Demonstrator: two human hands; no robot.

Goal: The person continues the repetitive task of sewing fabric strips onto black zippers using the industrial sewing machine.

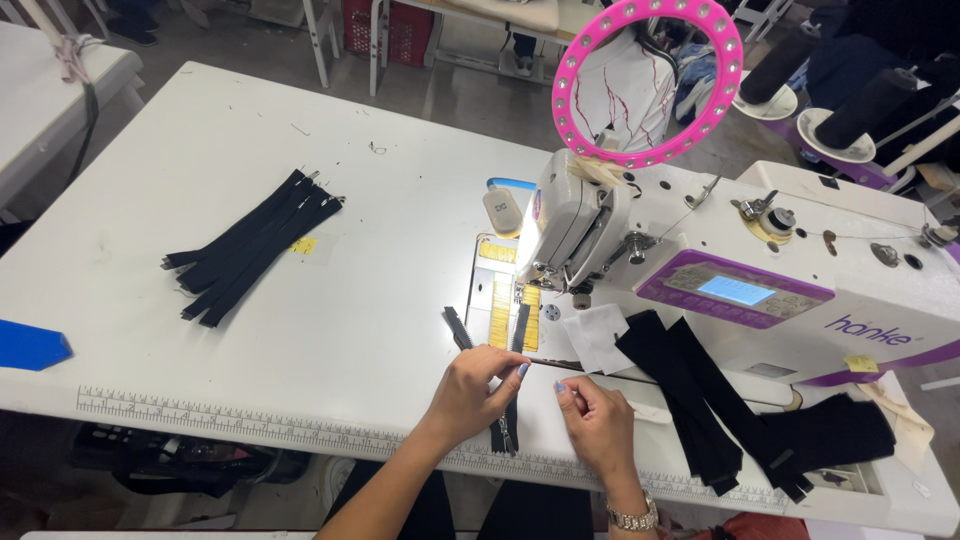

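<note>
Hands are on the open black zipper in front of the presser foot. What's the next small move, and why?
Probably slide the zipper forward under the presser foot. Its two tapes lie spread before the needle area, the left hand pinches it near the slider end, and the right hand rests beside it on the table, holding no zipper; nothing sits under the foot yet.

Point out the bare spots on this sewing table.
Bare: the wide stretch between the black zipper pile and the sewing machine, and the table's far left corner. Crowded: around the left hand, the right hand and the black fabric strips.
</note>
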